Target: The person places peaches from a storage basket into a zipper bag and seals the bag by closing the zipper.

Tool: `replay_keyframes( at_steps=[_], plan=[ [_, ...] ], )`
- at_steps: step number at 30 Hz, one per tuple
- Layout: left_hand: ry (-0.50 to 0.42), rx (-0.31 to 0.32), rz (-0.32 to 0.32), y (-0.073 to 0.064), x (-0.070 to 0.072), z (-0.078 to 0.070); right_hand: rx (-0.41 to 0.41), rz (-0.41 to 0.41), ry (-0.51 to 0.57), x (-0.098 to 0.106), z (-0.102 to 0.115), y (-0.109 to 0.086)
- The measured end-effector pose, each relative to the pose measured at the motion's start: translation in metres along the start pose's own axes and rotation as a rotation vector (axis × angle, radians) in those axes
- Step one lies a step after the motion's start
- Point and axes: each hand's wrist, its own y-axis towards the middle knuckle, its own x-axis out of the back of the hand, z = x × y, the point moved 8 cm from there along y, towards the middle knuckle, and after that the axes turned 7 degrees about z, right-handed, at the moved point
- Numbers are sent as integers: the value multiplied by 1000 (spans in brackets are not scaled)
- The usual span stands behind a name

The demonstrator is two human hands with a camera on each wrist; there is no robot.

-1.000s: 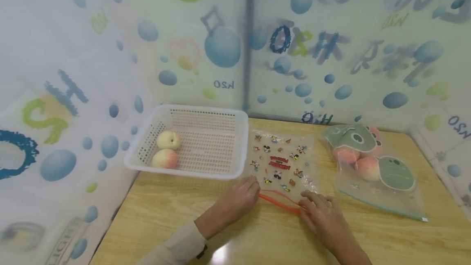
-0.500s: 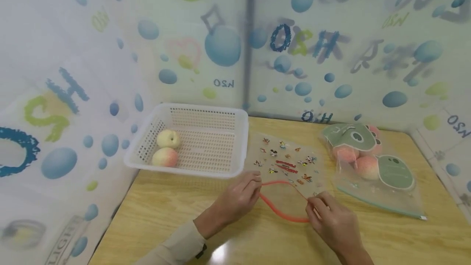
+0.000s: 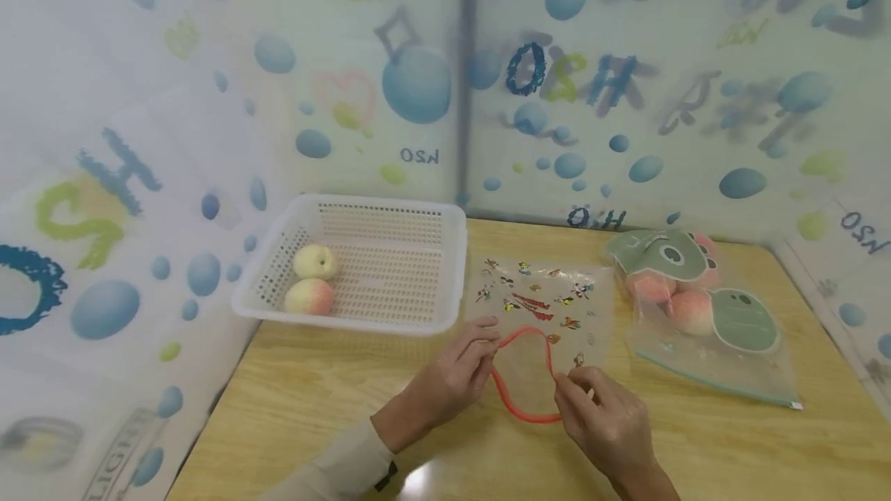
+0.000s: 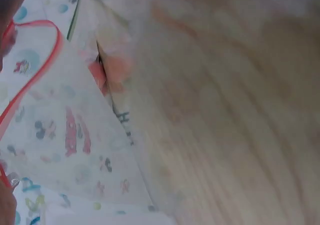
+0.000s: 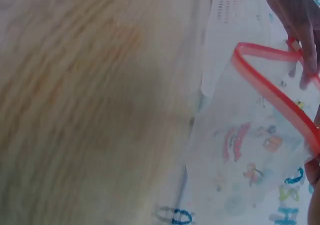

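Note:
A clear zip bag (image 3: 511, 284) printed with small cartoon figures lies before me, its red zip edge (image 3: 530, 415) spread into a wide loop. My left hand (image 3: 455, 366) pinches the left end of that red edge. At the other side my right hand (image 3: 604, 422) pinches it between thumb and fingers. In the left wrist view the printed bag (image 4: 75, 130) hangs from the red rim, with only fingertips showing at the frame's left. The right wrist view shows the red edge (image 5: 275, 97) bowed apart, the left hand (image 5: 297, 27) at its far end.
Left of the bag stands a white plastic basket (image 3: 455, 284) holding two peaches (image 3: 309, 297). On the right lies another zip bag (image 3: 717, 369) with a green animal print and several peaches (image 3: 692, 311) inside. The wooden table (image 3: 320, 377) ends at a patterned wall behind.
The red zip edge has gone from a narrow slit to a wide round mouth. My right hand moved right, then back left and now pinches nearer the middle; the left hand stays about the same.

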Motion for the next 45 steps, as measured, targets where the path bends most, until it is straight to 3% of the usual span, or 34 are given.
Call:
replay_keyframes(
  at_steps=[4,7,11,14,19,24,27,35,41,45],
  plan=[
    [4,73,-20,-5,8,12,-94,49,-59,5,-18,-9],
    [-7,92,-2,-8,9,15,-116,176,-81,1,-25,-19],
    [-15,92,16,-10,6,14,-19,295,-52,-9,-20,-30],
    [-22,92,16,-9,5,14,20,263,-77,-10,-19,-32],
    [-35,105,24,-4,3,16,-12,242,-124,-9,-24,-29],
    [9,50,27,2,0,9,-215,371,-240,-11,-37,-27],
    [27,14,19,4,0,4,-292,410,-287,-8,-38,-25],
    [25,16,-13,5,6,4,-313,335,-297,1,-32,-13],
    [165,132,-7,-1,8,14,-314,353,-342,-1,-33,-17],
    [229,170,39,-5,5,19,-233,327,-314,-2,-31,-17]
  ],
)
